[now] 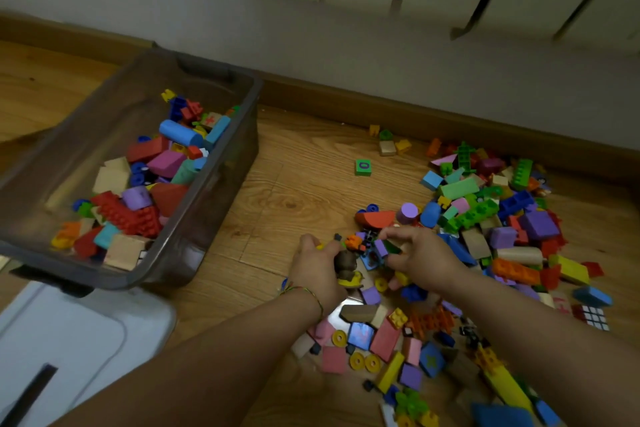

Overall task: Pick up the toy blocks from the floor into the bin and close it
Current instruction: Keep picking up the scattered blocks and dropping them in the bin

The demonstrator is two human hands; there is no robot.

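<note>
The wooden floor (294, 184) under a radiator carries the toy blocks (514, 270), heaped to the right of the open, part-filled bin (221, 211) (what looks to be its white lid (86, 333) lies just beside it). The left hand (318, 269) curls round a brown piece (345, 262), and the right hand (424, 255) pinches a purple block (381, 248). The blocks seem light, hard and slick, so they are best scooped several at once between cupped fingers.
</note>
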